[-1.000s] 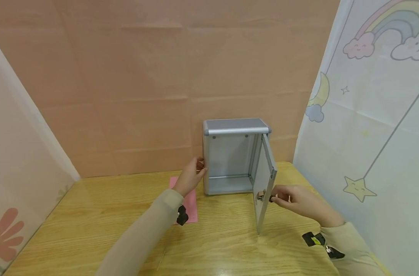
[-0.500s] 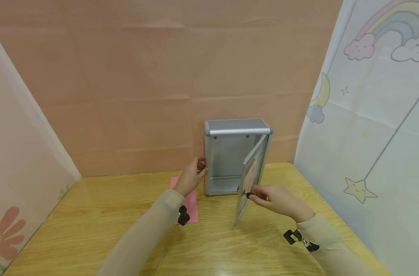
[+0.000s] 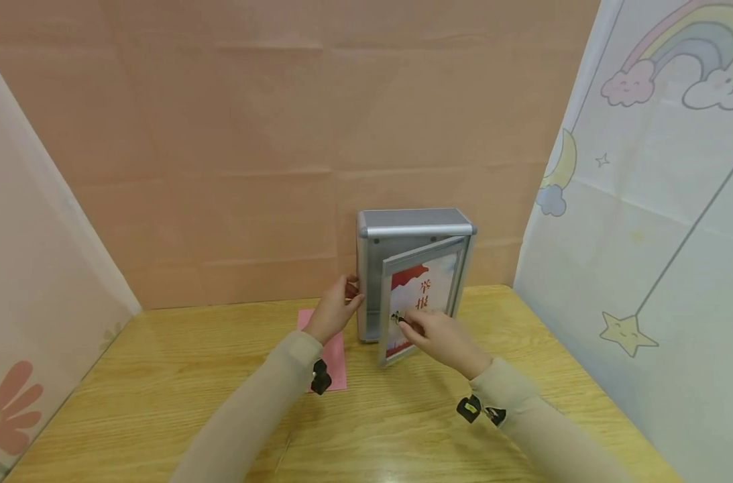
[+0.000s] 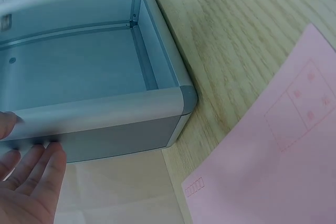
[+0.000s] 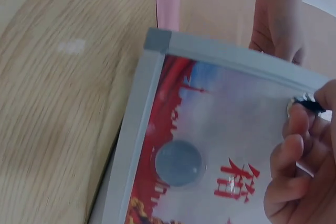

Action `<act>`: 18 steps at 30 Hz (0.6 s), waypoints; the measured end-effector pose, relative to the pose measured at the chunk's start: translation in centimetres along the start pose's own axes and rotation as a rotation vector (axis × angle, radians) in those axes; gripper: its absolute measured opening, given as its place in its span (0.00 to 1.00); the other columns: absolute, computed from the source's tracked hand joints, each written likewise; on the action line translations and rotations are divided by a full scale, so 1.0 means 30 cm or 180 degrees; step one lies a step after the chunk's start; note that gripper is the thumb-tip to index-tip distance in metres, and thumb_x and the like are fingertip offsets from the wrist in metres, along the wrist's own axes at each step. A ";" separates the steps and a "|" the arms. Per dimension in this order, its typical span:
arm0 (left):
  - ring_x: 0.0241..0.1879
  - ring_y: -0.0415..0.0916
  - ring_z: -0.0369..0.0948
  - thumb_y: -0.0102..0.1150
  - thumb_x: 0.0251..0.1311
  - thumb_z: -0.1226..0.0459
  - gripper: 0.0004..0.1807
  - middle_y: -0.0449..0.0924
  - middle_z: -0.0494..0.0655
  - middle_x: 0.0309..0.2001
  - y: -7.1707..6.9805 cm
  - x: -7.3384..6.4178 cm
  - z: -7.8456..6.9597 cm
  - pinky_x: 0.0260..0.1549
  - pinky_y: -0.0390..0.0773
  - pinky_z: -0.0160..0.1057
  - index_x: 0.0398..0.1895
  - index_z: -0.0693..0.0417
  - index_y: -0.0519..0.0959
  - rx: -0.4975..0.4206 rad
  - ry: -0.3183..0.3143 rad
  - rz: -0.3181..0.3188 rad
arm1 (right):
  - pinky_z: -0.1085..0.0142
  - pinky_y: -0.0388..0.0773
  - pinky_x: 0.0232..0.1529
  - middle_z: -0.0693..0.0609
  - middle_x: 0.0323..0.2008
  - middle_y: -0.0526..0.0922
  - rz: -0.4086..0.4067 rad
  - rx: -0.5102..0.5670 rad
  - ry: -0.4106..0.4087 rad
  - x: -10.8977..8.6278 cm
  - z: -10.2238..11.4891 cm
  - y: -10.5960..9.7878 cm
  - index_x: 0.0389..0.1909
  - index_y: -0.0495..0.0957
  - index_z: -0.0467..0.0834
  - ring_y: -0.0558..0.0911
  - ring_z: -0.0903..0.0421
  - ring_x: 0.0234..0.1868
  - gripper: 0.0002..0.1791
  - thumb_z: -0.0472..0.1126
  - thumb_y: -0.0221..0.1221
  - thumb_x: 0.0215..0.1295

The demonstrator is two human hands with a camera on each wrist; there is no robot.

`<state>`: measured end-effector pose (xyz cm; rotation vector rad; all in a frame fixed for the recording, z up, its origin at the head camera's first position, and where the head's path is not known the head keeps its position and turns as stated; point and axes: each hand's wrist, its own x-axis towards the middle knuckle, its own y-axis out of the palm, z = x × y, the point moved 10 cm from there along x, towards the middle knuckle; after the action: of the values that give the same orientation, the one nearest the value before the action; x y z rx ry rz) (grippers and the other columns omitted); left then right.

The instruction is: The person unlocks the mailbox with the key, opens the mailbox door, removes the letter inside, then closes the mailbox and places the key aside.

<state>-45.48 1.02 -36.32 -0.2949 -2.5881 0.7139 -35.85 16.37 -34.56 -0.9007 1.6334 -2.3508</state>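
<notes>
A grey metal box (image 3: pixel 414 219) stands upright on the table, its hinged door (image 3: pixel 387 275) swung partway out from the right side. The door's face carries a red and white print with red characters. My right hand (image 3: pixel 447 341) pinches a black-headed key (image 5: pixel 310 104) at the lock near the door's free edge. My left hand (image 3: pixel 334 308) rests against the box's left side. In the left wrist view its thumb lies by the front frame and its fingers (image 4: pixel 50 174) lie fairly straight along the side. The box's bare inside shows there.
A pink envelope (image 3: pixel 336 359) with printed boxes lies flat on the wooden table (image 3: pixel 191 389), left of the box and partly under the left forearm. An orange-brown backdrop (image 3: pixel 233 168) rises behind. A patterned white sheet (image 3: pixel 638 268) borders the right.
My right hand has swung the door leftward toward the box front, turning its printed face into view. My left hand has stayed at the box's side.
</notes>
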 end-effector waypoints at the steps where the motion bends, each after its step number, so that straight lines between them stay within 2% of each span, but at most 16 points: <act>1: 0.48 0.78 0.46 0.57 0.67 0.63 0.21 0.78 0.52 0.45 0.000 -0.001 -0.001 0.50 0.80 0.44 0.60 0.60 0.67 0.0004 -0.0010 0.0005 | 0.74 0.57 0.16 0.63 0.14 0.63 -0.0017 0.0037 0.0032 0.011 0.002 0.006 0.25 0.67 0.54 0.59 0.68 0.14 0.14 0.49 0.53 0.72; 11: 0.47 0.79 0.46 0.57 0.67 0.64 0.20 0.79 0.53 0.44 0.000 -0.002 -0.004 0.48 0.80 0.44 0.59 0.62 0.68 0.0092 0.0074 -0.0055 | 0.72 0.57 0.16 0.59 0.13 0.63 -0.0027 0.0192 0.0418 0.096 -0.015 0.057 0.21 0.65 0.50 0.59 0.65 0.13 0.18 0.48 0.50 0.74; 18: 0.47 0.78 0.46 0.57 0.67 0.62 0.21 0.79 0.53 0.46 0.000 0.002 0.003 0.50 0.80 0.45 0.60 0.61 0.67 0.0068 0.0012 -0.0043 | 0.71 0.57 0.15 0.58 0.14 0.66 -0.0056 0.0276 0.0592 0.125 -0.034 0.077 0.23 0.66 0.49 0.61 0.63 0.13 0.17 0.50 0.49 0.75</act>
<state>-45.59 1.00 -36.37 -0.2714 -2.5749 0.7352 -39.94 14.64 -35.37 -0.7015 1.5770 -2.5635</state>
